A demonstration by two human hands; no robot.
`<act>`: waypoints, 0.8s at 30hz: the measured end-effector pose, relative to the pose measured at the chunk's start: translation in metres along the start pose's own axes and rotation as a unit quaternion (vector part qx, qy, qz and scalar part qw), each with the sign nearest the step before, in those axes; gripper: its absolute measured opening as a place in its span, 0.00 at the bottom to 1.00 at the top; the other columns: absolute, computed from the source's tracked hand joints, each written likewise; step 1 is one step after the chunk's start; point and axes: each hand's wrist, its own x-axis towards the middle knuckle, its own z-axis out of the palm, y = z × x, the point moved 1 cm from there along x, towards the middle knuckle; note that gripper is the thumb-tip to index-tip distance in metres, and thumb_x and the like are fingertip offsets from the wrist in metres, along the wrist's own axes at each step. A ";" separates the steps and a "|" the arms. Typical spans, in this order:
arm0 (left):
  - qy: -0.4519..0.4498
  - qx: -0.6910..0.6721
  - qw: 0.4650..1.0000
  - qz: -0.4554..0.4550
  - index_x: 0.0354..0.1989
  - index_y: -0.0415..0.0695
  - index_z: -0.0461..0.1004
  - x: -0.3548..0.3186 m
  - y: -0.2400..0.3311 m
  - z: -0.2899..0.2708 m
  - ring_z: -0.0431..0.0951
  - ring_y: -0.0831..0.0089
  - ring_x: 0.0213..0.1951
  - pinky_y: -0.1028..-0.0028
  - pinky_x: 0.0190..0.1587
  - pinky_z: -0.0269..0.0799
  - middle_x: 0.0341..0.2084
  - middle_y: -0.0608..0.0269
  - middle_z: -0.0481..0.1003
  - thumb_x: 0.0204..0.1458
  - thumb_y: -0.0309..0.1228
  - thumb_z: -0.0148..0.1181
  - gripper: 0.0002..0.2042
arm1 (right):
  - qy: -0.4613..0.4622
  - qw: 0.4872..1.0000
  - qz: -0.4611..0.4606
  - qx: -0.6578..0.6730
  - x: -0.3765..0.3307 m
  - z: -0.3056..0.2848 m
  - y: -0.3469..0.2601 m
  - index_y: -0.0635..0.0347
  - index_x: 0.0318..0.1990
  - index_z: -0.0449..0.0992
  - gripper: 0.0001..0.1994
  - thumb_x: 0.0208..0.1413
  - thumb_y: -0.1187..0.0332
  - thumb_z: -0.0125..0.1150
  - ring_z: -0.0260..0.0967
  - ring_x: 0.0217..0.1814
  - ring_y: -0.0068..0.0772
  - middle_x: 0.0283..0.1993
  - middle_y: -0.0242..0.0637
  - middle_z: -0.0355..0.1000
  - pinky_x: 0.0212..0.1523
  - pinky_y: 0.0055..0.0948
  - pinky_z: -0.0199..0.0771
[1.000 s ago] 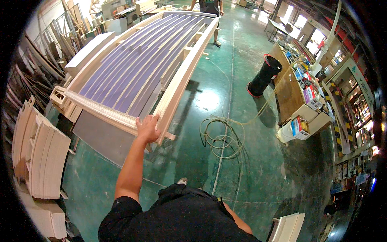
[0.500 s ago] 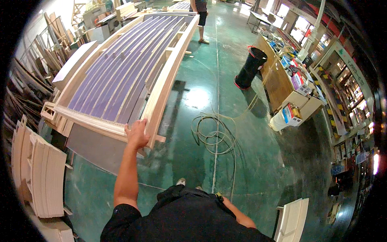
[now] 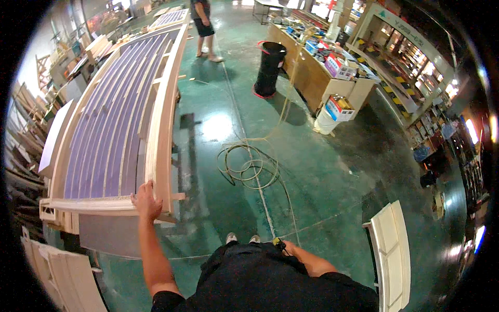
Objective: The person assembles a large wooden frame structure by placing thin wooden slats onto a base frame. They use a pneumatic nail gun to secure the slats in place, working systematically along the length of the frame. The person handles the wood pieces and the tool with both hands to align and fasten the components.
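My left hand [image 3: 148,204] rests on the near right corner of a large pale wooden frame [image 3: 162,130], its fingers apart over the edge. Long purple panels [image 3: 99,140] divided by narrow pale strips fill the inside of this frame. At my waist, my right hand [image 3: 291,249] is closed by a small yellow and black thing [image 3: 279,243]; its kind is too small to tell, and most of the fingers are hidden.
A coiled hose [image 3: 249,166] lies on the green floor. Beyond it stand a black cylinder [image 3: 269,70], a cluttered wooden bench [image 3: 301,73] and a white bucket [image 3: 326,122]. White panels [image 3: 392,260] stand at lower right. Another person [image 3: 202,26] is at the far end of the frame.
The view has swung right, so the frame sits further left. My left hand stays on its corner. The other person has turned or stepped, with both legs now showing beside the frame.
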 end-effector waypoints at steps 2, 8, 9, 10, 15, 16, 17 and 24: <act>0.035 0.011 0.999 0.004 0.67 0.53 0.63 0.000 -0.018 0.013 0.65 0.60 0.66 0.35 0.71 0.39 0.60 0.59 0.68 0.44 0.36 0.68 0.37 | -0.008 0.998 -0.048 0.048 -0.017 0.010 -0.028 0.53 0.48 0.76 0.12 0.57 0.68 0.62 0.66 0.20 0.31 0.26 0.35 0.72 0.20 0.34 0.62; 0.040 -0.020 0.999 0.011 0.68 0.54 0.63 0.002 -0.016 0.020 0.66 0.59 0.66 0.35 0.71 0.39 0.60 0.57 0.68 0.45 0.36 0.68 0.36 | 0.046 0.973 -0.222 -0.052 -0.023 0.003 0.000 0.50 0.52 0.77 0.12 0.64 0.61 0.58 0.69 0.31 0.25 0.32 0.33 0.74 0.28 0.28 0.67; 0.041 -0.023 0.999 0.011 0.68 0.54 0.63 0.003 -0.015 0.019 0.65 0.58 0.66 0.36 0.71 0.39 0.60 0.57 0.68 0.45 0.37 0.68 0.37 | 0.050 0.982 -0.184 -0.006 -0.025 0.001 -0.002 0.51 0.53 0.78 0.13 0.63 0.61 0.59 0.70 0.33 0.25 0.35 0.33 0.75 0.31 0.28 0.69; 0.031 -0.018 0.999 0.006 0.68 0.54 0.63 0.003 -0.015 0.018 0.65 0.58 0.66 0.36 0.71 0.39 0.61 0.56 0.68 0.45 0.37 0.68 0.37 | 0.056 0.987 -0.146 0.041 -0.026 -0.002 -0.005 0.52 0.53 0.78 0.14 0.63 0.61 0.60 0.71 0.36 0.26 0.38 0.33 0.76 0.34 0.28 0.70; 0.033 -0.026 0.999 0.011 0.67 0.52 0.65 0.003 -0.028 0.020 0.64 0.53 0.67 0.39 0.72 0.43 0.64 0.51 0.65 0.44 0.36 0.70 0.37 | -0.022 0.987 0.049 0.152 -0.037 -0.002 -0.055 0.55 0.54 0.79 0.13 0.65 0.64 0.59 0.72 0.35 0.25 0.43 0.30 0.78 0.35 0.27 0.72; 0.032 -0.040 0.998 0.035 0.65 0.50 0.68 0.007 -0.041 0.023 0.63 0.49 0.67 0.42 0.72 0.46 0.65 0.48 0.64 0.45 0.37 0.70 0.34 | 0.013 0.991 0.050 0.121 -0.038 0.002 -0.063 0.54 0.55 0.78 0.13 0.66 0.65 0.57 0.72 0.35 0.25 0.42 0.30 0.78 0.34 0.29 0.72; 0.028 -0.053 0.997 0.053 0.63 0.49 0.71 0.008 -0.056 0.025 0.62 0.46 0.68 0.46 0.72 0.50 0.67 0.46 0.62 0.45 0.37 0.70 0.32 | 0.048 0.993 0.055 0.092 -0.044 0.007 -0.073 0.52 0.56 0.78 0.13 0.67 0.66 0.55 0.71 0.34 0.24 0.41 0.30 0.78 0.34 0.30 0.71; 0.089 -0.109 0.988 0.061 0.58 0.44 0.75 -0.062 -0.079 0.000 0.58 0.47 0.71 0.52 0.71 0.57 0.69 0.46 0.62 0.51 0.32 0.66 0.23 | 0.038 0.999 0.007 -0.011 -0.038 -0.011 -0.068 0.52 0.57 0.77 0.13 0.67 0.66 0.56 0.72 0.35 0.26 0.42 0.32 0.78 0.34 0.31 0.72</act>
